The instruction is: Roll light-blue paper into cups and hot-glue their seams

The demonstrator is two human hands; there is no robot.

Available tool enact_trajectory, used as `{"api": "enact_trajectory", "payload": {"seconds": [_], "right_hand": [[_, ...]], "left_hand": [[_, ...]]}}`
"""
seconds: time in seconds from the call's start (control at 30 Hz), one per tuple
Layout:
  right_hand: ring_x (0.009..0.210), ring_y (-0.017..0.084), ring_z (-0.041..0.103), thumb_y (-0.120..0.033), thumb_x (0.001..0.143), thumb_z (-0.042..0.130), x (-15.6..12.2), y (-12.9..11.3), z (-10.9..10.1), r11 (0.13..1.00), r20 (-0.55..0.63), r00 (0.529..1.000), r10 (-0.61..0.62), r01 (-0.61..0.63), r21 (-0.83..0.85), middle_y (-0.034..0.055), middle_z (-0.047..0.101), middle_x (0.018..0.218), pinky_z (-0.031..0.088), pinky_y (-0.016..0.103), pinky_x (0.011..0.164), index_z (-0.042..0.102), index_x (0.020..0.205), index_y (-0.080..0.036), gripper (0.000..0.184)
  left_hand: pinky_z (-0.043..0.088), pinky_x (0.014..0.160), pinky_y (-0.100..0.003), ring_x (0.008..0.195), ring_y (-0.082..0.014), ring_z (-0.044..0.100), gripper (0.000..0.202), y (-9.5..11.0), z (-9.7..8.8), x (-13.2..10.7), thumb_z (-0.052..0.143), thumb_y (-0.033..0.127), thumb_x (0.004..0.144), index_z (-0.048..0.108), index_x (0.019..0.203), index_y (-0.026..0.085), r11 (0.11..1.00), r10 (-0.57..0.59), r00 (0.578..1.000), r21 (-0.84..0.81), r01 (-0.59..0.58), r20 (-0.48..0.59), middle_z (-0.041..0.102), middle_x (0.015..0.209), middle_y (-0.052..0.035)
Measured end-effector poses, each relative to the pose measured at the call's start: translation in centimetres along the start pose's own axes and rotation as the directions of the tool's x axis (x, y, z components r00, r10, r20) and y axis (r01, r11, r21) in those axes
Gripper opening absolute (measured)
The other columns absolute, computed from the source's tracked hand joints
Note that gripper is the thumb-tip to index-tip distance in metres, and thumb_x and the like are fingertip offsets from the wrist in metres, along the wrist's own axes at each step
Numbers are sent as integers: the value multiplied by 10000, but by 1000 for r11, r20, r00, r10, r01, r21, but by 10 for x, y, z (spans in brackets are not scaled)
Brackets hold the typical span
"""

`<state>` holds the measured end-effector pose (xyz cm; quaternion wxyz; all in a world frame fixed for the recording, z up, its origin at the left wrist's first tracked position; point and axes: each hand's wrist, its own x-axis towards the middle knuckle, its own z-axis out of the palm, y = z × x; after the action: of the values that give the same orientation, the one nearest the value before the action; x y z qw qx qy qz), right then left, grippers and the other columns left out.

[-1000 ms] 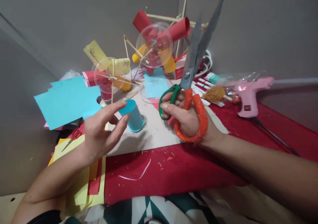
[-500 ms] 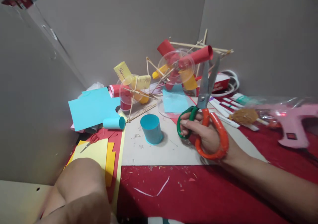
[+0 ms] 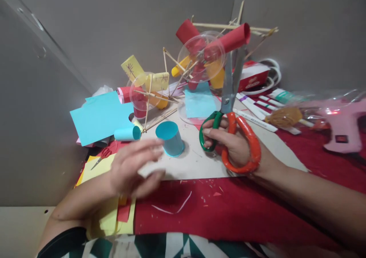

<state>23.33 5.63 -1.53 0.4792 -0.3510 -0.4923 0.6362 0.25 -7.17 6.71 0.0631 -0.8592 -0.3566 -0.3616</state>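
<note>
My right hand grips a large pair of scissors by its green and orange handles, with the blades pointing up and slightly apart. A blue paper cup shape stands upright on a grey board, left of the scissors. My left hand, somewhat blurred, hovers just in front of the blue cup shape with its fingers apart and nothing in them. Its fingertips overlap the cup's lower left in the view; whether they touch it I cannot tell.
Behind are stick frames with clear plastic discs and red and yellow paper tubes. Blue paper, a blue roll and small red scissors lie left. Markers and a pink glue gun lie right, on red cloth.
My left hand has come up and forward from the lower left toward the blue cup shape. My right hand still holds the scissors in nearly the same place. The view has tilted slightly.
</note>
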Motion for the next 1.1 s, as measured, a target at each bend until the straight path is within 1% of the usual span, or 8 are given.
{"api": "enact_trajectory", "payload": {"seconds": [0.07, 0.13, 0.27, 0.37, 0.43, 0.6, 0.77, 1.1], "right_hand": [[582, 152, 575, -352, 787, 758, 0, 0, 0, 1000, -6, 1000, 2, -2, 1, -33, 577, 658, 461, 302, 528, 611, 873, -243, 202], [572, 149, 568, -331, 783, 757, -1, 0, 0, 1000, -8, 1000, 20, -20, 20, -34, 577, 654, 450, 297, 512, 614, 863, -245, 185], [550, 142, 561, -380, 755, 785, -1, 1, 2, 992, -1, 995, 103, -103, 72, -44, 569, 631, 433, 285, 499, 595, 863, -237, 261], [549, 128, 552, -415, 750, 796, 3, 3, 3, 993, 34, 994, 108, -109, 50, -45, 576, 635, 431, 272, 503, 594, 871, -223, 303], [548, 127, 551, -425, 735, 799, 4, 2, 3, 995, 35, 995, 96, -98, 36, -40, 585, 633, 438, 271, 507, 590, 854, -219, 316], [550, 136, 570, -409, 675, 805, 1, -2, 7, 992, 0, 992, 123, -123, -5, -30, 610, 593, 447, 269, 526, 601, 824, -224, 314], [590, 156, 606, -449, 663, 796, -3, -6, 10, 985, -8, 985, 174, -174, -9, -9, 645, 625, 466, 279, 545, 608, 831, -228, 335], [711, 187, 638, -344, 657, 738, -9, -7, 6, 984, 3, 999, 41, -40, -174, 4, 655, 796, 522, 333, 657, 622, 937, -215, 329]], "left_hand": [[658, 630, -266, 1021, -236, 751, 524, -37, 18, 9, 732, 186, 875, 566, 1372, 215, 1000, 6, 1000, 20, -6, 28, 698, 1303, -179], [641, 602, -270, 825, -176, 748, 525, -61, 32, 9, 762, 249, 883, 555, 1364, 214, 997, -70, 990, 36, 66, 119, 704, 1300, -177], [618, 609, -261, 869, -184, 741, 194, -74, 44, 2, 691, 302, 941, 650, 1084, 178, 986, -152, 973, -39, 161, 173, 745, 1134, -155], [532, 536, -246, 610, -122, 635, 122, -74, 48, 6, 628, 240, 971, 617, 865, 180, 989, -140, 977, -22, 145, 161, 708, 783, -50], [484, 514, -244, 571, -115, 585, 143, -71, 47, 11, 643, 215, 959, 593, 828, 187, 995, -102, 990, -7, 103, 96, 653, 684, -12], [520, 584, -231, 635, -110, 632, 88, -52, 37, 17, 701, 151, 923, 619, 907, 177, 997, 43, 995, 63, -38, -91, 697, 739, -16], [557, 589, -239, 646, -126, 686, 103, -35, 29, 21, 718, 152, 903, 619, 925, 171, 972, 160, 984, 183, -145, -74, 755, 782, -36], [542, 530, -250, 619, -141, 719, 64, -23, 31, 21, 658, 195, 938, 604, 958, 166, 958, 239, 971, 165, -235, 0, 776, 779, -55]]}}
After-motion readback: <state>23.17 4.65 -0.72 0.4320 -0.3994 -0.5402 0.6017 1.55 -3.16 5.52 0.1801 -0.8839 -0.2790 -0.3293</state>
